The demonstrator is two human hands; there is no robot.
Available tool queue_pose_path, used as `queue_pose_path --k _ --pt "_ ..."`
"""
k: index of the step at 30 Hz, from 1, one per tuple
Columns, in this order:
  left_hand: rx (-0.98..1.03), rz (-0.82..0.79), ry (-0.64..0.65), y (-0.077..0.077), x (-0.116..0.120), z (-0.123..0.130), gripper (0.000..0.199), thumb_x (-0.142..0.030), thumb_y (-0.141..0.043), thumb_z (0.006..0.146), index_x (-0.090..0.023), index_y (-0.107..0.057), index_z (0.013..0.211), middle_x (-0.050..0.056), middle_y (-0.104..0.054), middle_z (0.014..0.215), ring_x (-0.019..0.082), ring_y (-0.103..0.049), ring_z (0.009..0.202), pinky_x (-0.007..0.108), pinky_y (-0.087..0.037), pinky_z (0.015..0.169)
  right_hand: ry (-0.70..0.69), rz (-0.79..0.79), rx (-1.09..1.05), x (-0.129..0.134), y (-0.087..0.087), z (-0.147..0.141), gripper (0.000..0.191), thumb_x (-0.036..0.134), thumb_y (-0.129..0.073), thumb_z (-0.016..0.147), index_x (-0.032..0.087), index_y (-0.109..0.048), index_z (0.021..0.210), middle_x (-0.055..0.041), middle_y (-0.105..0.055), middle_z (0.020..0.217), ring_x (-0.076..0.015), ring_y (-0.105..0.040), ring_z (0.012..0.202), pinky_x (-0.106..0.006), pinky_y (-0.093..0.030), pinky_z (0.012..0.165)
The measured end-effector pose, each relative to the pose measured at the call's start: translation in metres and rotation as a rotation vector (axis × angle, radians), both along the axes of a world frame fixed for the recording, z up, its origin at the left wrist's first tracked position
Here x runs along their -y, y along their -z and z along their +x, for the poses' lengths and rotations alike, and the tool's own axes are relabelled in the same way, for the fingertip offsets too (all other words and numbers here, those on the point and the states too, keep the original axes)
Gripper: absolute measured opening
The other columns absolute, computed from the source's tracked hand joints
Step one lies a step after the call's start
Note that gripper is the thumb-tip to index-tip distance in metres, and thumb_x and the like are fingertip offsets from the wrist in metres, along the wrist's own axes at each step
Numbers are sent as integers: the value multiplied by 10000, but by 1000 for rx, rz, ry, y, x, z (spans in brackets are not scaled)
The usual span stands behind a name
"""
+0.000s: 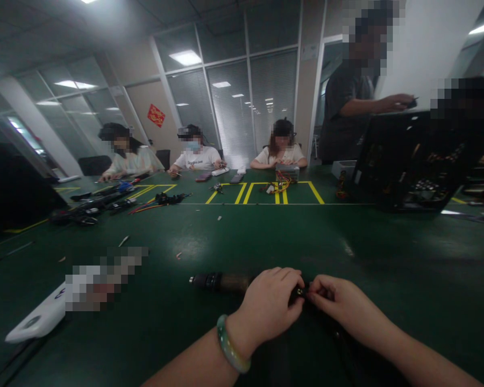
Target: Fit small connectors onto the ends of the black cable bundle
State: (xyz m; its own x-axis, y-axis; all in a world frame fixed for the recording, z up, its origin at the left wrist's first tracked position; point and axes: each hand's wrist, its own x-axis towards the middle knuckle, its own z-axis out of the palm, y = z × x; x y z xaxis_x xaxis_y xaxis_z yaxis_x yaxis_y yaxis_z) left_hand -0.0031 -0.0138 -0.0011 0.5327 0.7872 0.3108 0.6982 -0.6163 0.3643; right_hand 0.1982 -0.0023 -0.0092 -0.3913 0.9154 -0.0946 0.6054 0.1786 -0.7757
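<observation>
On the green table lies a dark electric screwdriver, its narrow tip pointing left. Around its rear end is my left hand, closed, with a green bangle on the wrist. Fingertips of my right hand are pinched at a small black cable plug by the tool's tail, close against the left fingers. A dark cord shows faintly below the right hand. Whether the plug is fully seated in the screwdriver cannot be told.
A white device with a cord lies at left, partly blurred out. Tangled cables and dark parts are farther back. An open black computer case stands at right. Several people sit or stand across the table, which bears yellow tape outlines.
</observation>
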Motion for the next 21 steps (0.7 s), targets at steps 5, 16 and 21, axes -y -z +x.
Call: queue_pose_path --k 5,16,21 --pt "-25 2 15 -1 0 0 110 -167 -598 851 -216 -566 944 -7 -595 1205 183 -551 1084 366 -428 956 0 11 6 -1 5 1 174 335 -538 883 206 -627 806 21 -667 730 -155 -605 673 -219 -397 571" --pt "-8 -15 9 -1 0 -1 79 -193 -590 870 -212 -573 945 14 -601 1205 190 -548 1108 380 -422 976 7 -12 20 0 1 0 186 346 -531 884 202 -624 812 16 -668 736 -152 -606 670 -213 -396 563" --pt "-8 -2 22 -3 0 -2 160 -153 -596 841 -210 -573 989 26 -583 1237 200 -544 1120 392 -417 991 6 -17 15 1 -1 0 187 349 -532 885 210 -633 812 19 -669 736 -150 -598 660 -213 -393 558"
